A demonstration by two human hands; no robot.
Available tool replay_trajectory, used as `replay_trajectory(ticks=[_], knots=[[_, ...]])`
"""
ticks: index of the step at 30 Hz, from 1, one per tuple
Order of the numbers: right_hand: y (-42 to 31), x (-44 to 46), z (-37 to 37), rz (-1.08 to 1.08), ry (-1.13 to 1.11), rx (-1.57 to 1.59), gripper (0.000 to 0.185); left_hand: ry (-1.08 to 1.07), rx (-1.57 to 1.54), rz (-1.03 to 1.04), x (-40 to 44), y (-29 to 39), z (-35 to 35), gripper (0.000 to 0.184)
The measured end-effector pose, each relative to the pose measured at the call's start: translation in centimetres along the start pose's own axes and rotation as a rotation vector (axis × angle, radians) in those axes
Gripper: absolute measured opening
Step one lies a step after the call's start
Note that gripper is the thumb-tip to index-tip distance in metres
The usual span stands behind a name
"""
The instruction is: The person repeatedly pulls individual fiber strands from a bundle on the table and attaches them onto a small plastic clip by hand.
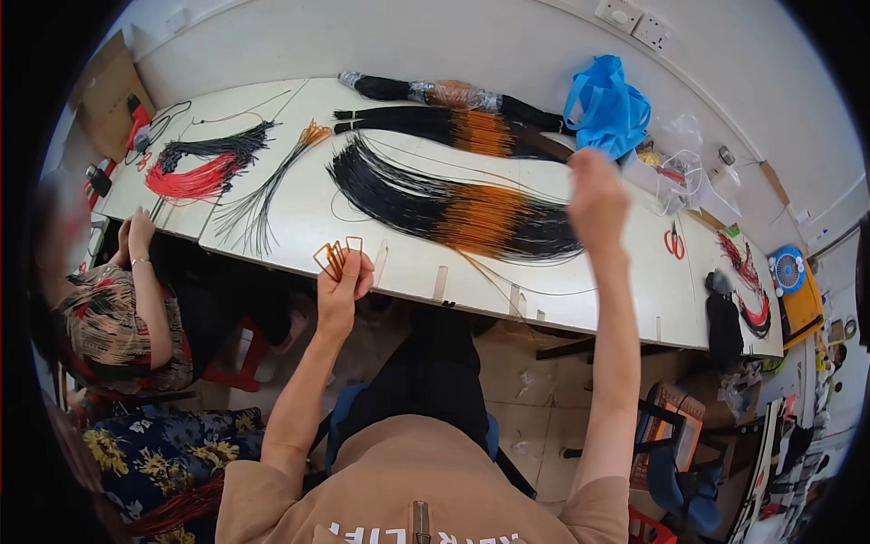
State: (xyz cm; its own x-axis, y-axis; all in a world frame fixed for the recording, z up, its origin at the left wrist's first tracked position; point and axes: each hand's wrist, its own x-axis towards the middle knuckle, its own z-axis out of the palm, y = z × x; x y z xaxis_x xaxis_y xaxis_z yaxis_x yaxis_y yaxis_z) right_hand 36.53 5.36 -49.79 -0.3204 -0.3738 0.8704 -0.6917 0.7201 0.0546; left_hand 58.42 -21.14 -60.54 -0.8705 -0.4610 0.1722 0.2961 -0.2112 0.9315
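Observation:
Near the table's front edge, my left hand (344, 279) is closed round several small orange wire loops (335, 257), whose squared ends stick up above the fingers. My right hand (598, 201) is raised over the right end of a wide bundle of black wires (390, 192) with an orange middle (480, 220). It is smeared by motion, so its fingers and anything in them cannot be made out. Behind lies a second black bundle with an orange band (482, 133). To the left, thin dark wires (272, 190) fan out from orange looped ends (315, 132).
A co-worker (127, 308) sits at the left near red and black wires (195, 178). A blue bag (609, 104) and a plastic-wrapped bundle (453, 94) lie at the back. Red-handled scissors (673, 242) are at the right. Clear upright tabs (440, 283) line the front edge.

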Motion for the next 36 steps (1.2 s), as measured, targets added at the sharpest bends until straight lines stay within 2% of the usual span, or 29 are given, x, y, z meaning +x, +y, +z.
replay_trajectory(ticks=[1, 2, 4, 7, 9, 10, 12, 14, 15, 17, 18, 22, 23, 27, 33, 36], knots=[[0.0, 2.4, -2.2, 0.038, 0.161, -0.017, 0.008, 0.003, -0.017, 0.021, 0.1, 0.2, -0.1, 0.022], [-0.7, 4.0, -4.7, 0.189, 0.227, 0.053, 0.006, 0.006, -0.035, 0.041, 0.0, 0.4, 0.0, 0.020], [-3.2, 4.9, -7.9, 0.298, 0.109, 0.374, 0.006, -0.018, 0.027, 0.080, -0.5, 2.2, 0.3, 0.019], [-6.6, 2.2, -9.0, 0.380, -0.489, 0.527, 0.003, -0.092, 0.209, 0.184, -1.7, 6.1, 1.4, 0.018], [-7.5, -1.2, -7.8, 0.376, -0.756, 0.694, 0.002, -0.134, 0.207, 0.139, -1.8, 8.4, 2.2, 0.018], [-7.9, -2.0, -7.7, 0.446, -0.895, 0.705, 0.003, -0.172, 0.205, 0.095, -1.6, 9.6, 2.7, 0.018], [-8.1, -4.3, -6.6, 0.487, -0.950, 0.778, 0.003, -0.243, 0.203, 0.003, -1.0, 10.7, 3.4, 0.019], [-8.5, -5.9, -6.0, 0.502, -0.982, 0.796, 0.004, -0.315, 0.399, 0.085, 1.2, 9.1, 4.2, 0.021], [-8.6, -6.4, -5.7, 0.515, -1.007, 0.807, 0.006, -0.315, 0.403, 0.083, 2.2, 7.5, 4.5, 0.021], [-8.7, -7.2, -5.3, 0.543, -1.057, 0.824, 0.008, -0.484, 0.668, 0.119, 3.8, 4.1, 4.8, 0.020], [-8.6, -7.4, -5.1, 0.545, -1.057, 0.824, 0.008, -0.486, 0.669, 0.118, 3.9, 3.2, 4.9, 0.020], [-8.5, -8.2, -4.4, 0.639, -1.099, 0.868, 0.007, -0.732, 0.741, -0.185, 3.8, 0.6, 5.2, 0.026], [-8.4, -8.7, -4.2, 0.650, -1.101, 0.865, 0.007, -0.741, 0.738, -0.191, 3.7, 0.2, 5.2, 0.026], [-7.1, -10.7, -2.8, 0.913, -0.856, 1.139, 0.010, -0.605, 0.685, -0.288, 3.5, -1.3, 4.8, 0.031], [-6.9, -11.9, -2.6, 0.930, -0.842, 1.018, 0.011, -0.590, 0.670, -0.305, 3.5, -3.0, 3.8, 0.023], [-6.8, -13.1, -2.5, 0.744, -0.889, 0.795, 0.009, -0.583, 0.675, -0.291, 3.5, -3.8, 3.3, 0.024]])
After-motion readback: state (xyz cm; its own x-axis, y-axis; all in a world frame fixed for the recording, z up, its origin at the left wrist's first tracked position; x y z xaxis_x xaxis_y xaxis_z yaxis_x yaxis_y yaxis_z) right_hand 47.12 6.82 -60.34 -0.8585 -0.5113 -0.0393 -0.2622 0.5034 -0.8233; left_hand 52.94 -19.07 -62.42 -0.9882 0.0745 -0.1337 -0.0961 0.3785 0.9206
